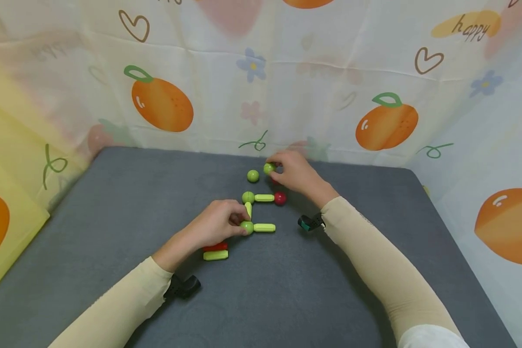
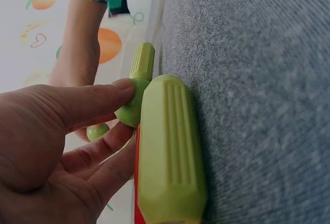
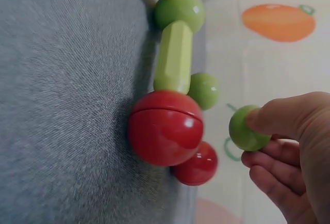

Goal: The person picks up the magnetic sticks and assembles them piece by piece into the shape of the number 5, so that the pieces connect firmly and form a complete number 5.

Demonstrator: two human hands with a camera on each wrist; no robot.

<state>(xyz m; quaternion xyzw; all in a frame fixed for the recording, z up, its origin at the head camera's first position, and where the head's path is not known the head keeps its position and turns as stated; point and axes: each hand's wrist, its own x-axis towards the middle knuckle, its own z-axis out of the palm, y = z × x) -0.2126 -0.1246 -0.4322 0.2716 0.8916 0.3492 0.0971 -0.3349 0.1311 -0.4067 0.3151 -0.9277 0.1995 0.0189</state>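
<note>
My left hand (image 1: 219, 222) pinches a green ball (image 1: 247, 227) at the near corner of a joined figure of balls and rods. A yellow-green rod (image 1: 265, 227) sticks out rightward from that ball, while another rod (image 1: 249, 210) runs back to a second green ball (image 1: 248, 197). From there a rod (image 1: 264, 197) reaches a red ball (image 1: 280, 198). Up at the back, my right hand (image 1: 293, 171) pinches a loose green ball (image 3: 247, 128) between thumb and fingers, raised off the table in the right wrist view. Below it lies another red ball (image 3: 196, 166), mostly hidden in the head view.
One more green ball (image 1: 253, 176) lies left of the right hand. Near the left wrist, a red rod (image 1: 216, 247) and a yellow-green rod (image 1: 215, 255) lie side by side on the dark grey table (image 1: 261, 299). A fruit-print curtain (image 1: 287, 87) hangs behind the table's back edge.
</note>
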